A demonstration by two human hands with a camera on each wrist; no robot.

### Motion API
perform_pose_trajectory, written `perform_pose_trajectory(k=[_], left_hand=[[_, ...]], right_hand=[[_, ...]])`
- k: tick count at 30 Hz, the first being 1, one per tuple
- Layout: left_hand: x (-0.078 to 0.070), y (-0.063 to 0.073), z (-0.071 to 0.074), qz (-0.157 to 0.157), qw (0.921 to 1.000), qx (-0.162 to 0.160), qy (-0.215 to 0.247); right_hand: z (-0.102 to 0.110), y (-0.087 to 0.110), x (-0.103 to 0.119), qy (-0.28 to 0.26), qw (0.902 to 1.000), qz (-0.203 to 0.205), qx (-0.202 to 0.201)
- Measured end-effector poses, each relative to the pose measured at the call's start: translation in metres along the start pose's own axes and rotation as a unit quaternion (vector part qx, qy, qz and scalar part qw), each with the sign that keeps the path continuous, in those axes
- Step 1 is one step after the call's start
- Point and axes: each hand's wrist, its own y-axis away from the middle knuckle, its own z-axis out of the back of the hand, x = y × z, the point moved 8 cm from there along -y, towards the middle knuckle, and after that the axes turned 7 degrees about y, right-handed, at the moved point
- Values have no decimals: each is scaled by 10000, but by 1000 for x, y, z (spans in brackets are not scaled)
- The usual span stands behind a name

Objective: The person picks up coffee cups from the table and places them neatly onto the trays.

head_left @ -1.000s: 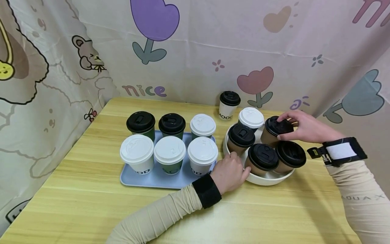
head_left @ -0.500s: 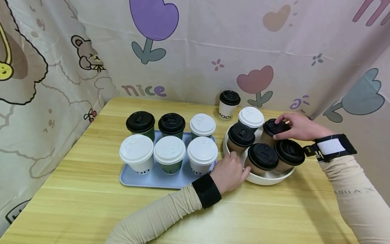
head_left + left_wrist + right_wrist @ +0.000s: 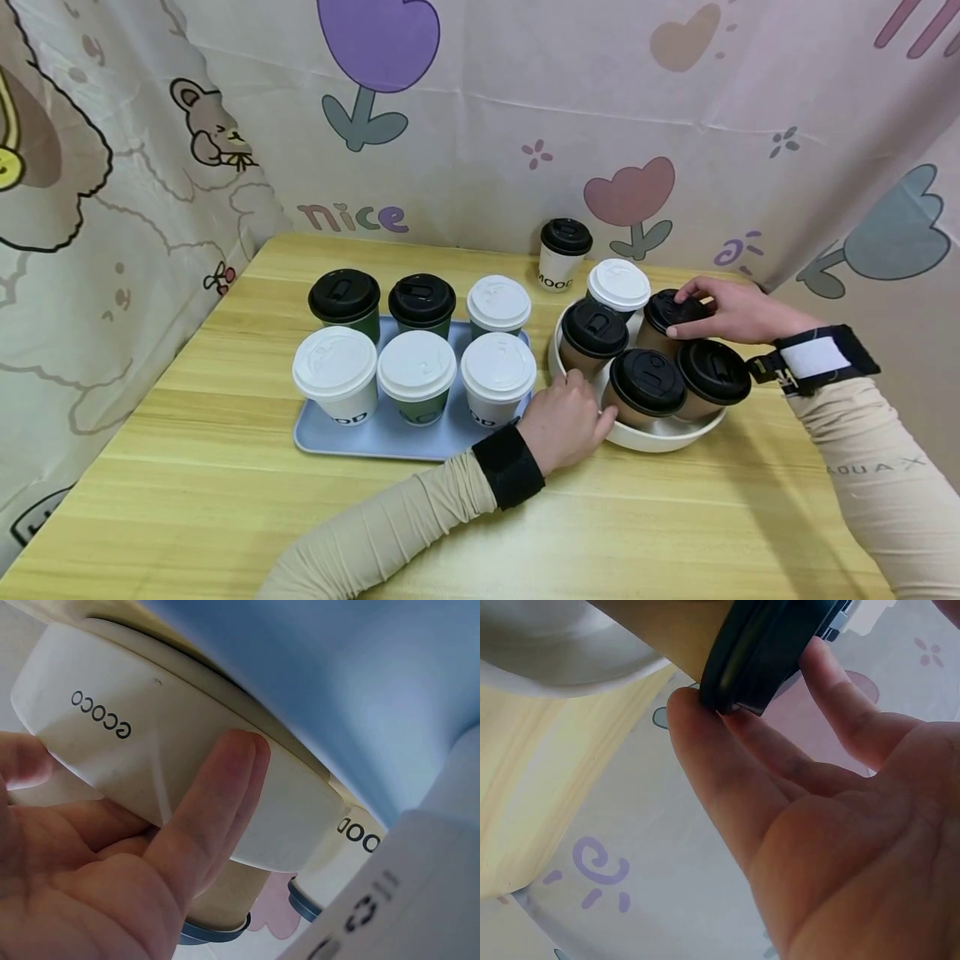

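In the head view, a round white bowl (image 3: 652, 441) holds several lidded paper coffee cups. My right hand (image 3: 731, 310) pinches the black lid of a brown coffee cup (image 3: 658, 337) at the bowl's back right. The right wrist view shows thumb and fingers at the rim of that lid (image 3: 739, 656). My left hand (image 3: 564, 423) grips the bowl's near left side. From the left wrist, two fingers (image 3: 217, 795) lie along the bowl's outer wall, while others bend behind its rim. Around the held cup stand black-lidded brown cups (image 3: 647, 383) and a white-lidded cup (image 3: 618, 285).
Left of the bowl, a blue tray (image 3: 337, 443) carries two rows of cups, with white lids (image 3: 417, 365) in front and mostly black lids (image 3: 344, 296) behind. A black-lidded white cup (image 3: 560, 265) stands behind the bowl on the wooden table (image 3: 195, 483). A patterned curtain (image 3: 480, 125) closes off the back.
My right hand has shifted slightly left with the brown cup, which now sits closer to the other cups in the bowl. The left hand has stayed on the bowl.
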Motion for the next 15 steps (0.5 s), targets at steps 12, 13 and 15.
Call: perform_pose_trajectory(k=[12,13,15], left_hand=[[0,0,2,36,10000,6,38],[0,0,2,42,10000,10,77],[1,0,2,66,9998,43,171]], right_hand=[[-1,2,5,-130,9998,94,145],[-2,2,5,-109,9998,96,149],[-1,2,6,-81,9998,97,144]])
